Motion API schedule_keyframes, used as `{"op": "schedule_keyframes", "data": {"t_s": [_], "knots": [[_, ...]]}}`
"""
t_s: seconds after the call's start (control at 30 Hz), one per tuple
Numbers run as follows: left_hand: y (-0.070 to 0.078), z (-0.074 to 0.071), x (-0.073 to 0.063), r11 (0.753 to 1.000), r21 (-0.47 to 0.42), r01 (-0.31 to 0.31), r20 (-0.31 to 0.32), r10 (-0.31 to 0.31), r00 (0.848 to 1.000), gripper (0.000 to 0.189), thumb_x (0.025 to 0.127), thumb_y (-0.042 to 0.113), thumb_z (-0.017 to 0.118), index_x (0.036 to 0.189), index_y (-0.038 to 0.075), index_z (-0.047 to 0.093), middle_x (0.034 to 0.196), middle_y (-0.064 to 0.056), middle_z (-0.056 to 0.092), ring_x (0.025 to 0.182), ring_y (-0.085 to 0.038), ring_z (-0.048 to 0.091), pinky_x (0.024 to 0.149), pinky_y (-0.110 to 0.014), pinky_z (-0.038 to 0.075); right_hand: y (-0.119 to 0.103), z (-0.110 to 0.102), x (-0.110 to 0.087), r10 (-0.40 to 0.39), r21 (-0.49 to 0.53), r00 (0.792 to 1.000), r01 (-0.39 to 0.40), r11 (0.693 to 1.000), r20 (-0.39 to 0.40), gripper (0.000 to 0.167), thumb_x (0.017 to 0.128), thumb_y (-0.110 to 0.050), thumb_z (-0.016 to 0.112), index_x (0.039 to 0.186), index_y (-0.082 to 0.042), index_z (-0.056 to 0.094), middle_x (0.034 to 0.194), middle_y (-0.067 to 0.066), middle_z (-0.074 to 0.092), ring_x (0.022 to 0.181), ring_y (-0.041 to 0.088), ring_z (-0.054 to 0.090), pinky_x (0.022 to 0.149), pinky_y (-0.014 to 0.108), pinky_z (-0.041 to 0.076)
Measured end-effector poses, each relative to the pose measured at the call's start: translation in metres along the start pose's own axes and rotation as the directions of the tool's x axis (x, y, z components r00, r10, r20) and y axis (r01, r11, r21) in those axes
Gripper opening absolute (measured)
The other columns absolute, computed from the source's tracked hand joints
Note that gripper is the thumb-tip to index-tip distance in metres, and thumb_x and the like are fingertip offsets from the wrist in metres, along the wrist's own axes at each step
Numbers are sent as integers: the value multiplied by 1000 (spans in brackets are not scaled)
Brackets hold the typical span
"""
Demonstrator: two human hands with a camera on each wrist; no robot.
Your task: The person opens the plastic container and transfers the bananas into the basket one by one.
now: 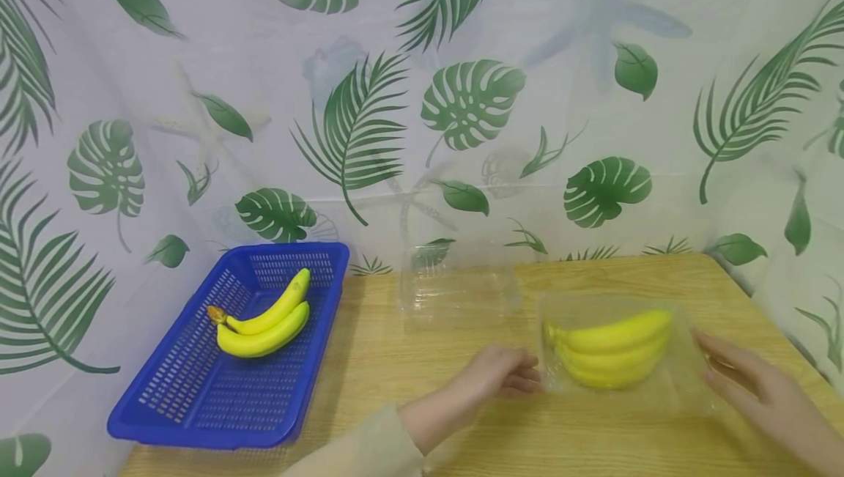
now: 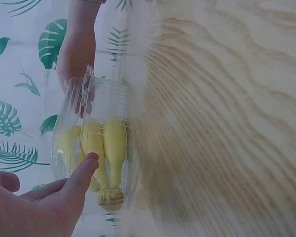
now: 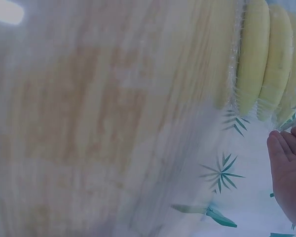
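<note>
A clear plastic clamshell box stands at the right of the table with a bunch of yellow bananas inside. My left hand is by its left side, fingers loosely bent. In the left wrist view the thumb overlaps the box wall, near the banana stem end. Across the box, my right hand has its fingertips right at the right edge, fingers mostly straight. The right wrist view shows those fingers together beside the clear plastic, below the banana tips.
A blue plastic basket stands at the left, holding two more bananas. Behind, near the table's back edge, is another clear plastic container. A leaf-printed cloth hangs behind the wooden table.
</note>
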State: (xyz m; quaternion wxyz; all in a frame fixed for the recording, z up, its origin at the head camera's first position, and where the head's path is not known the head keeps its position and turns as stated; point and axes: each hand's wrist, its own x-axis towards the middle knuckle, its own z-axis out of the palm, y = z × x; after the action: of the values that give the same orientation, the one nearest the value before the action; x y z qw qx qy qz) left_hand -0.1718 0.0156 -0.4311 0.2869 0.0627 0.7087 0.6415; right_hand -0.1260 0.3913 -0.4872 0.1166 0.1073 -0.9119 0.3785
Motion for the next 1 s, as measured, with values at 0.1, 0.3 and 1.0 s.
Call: {"op": "schedule_keyframes", "data": {"t_s": [0.1, 0.3, 1.0], "knots": [[-3, 0, -5, 1000, -19, 5, 5, -5, 1000, 44, 107, 17, 51, 134, -15, 62, 123, -29, 74, 117, -42, 74, 103, -46, 64, -4, 0, -3, 23, -34, 999, -22, 999, 27, 53, 106, -10, 64, 150, 14, 47, 150, -31, 46, 112, -39, 31, 81, -11, 38], [-11, -2, -13, 999, -41, 9, -9, -10, 1000, 41, 106, 15, 52, 131, -15, 64, 119, -30, 75, 114, -44, 74, 101, -48, 64, -15, 1, -8, 115, -104, 989, -105, 989, 92, 56, 108, -20, 64, 152, 11, 47, 147, 44, 51, 106, -37, 27, 75, -9, 34], [-33, -29, -49, 994, -93, -61, -45, 57, 997, 45, 108, 15, 44, 135, -19, 57, 119, -36, 72, 112, -47, 74, 100, -47, 64, -33, 29, -10, 22, -98, 994, -12, 995, 105, 53, 103, -19, 71, 152, -5, 56, 148, -34, 43, 118, -33, 33, 84, -4, 44]]}}
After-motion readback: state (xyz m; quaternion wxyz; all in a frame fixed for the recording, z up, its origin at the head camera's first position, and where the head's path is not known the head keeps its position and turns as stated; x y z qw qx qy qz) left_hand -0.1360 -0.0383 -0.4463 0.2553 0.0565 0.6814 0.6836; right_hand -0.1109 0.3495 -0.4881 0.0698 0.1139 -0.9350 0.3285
